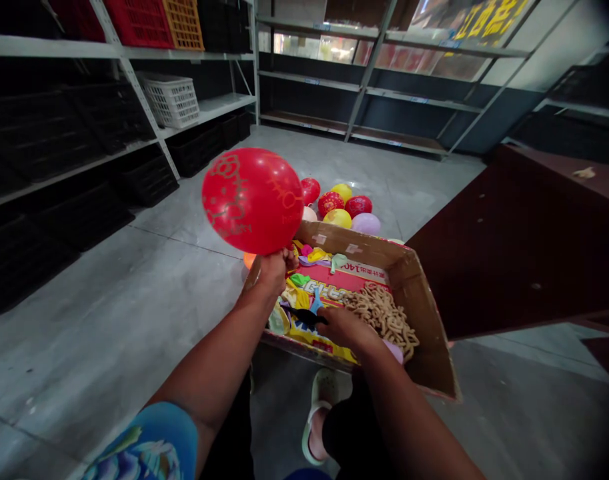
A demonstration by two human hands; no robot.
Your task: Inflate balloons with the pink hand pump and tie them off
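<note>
My left hand (pixel 273 270) has its grip pinched shut on the neck of a red balloon (pixel 253 200), held up left of centre in the frame, above the cardboard box (pixel 424 313). It is light, soft and easy to burst, so the neck is the place to hold. My right hand (pixel 347 328) reaches into the box; whether its grip holds anything I cannot tell.
</note>
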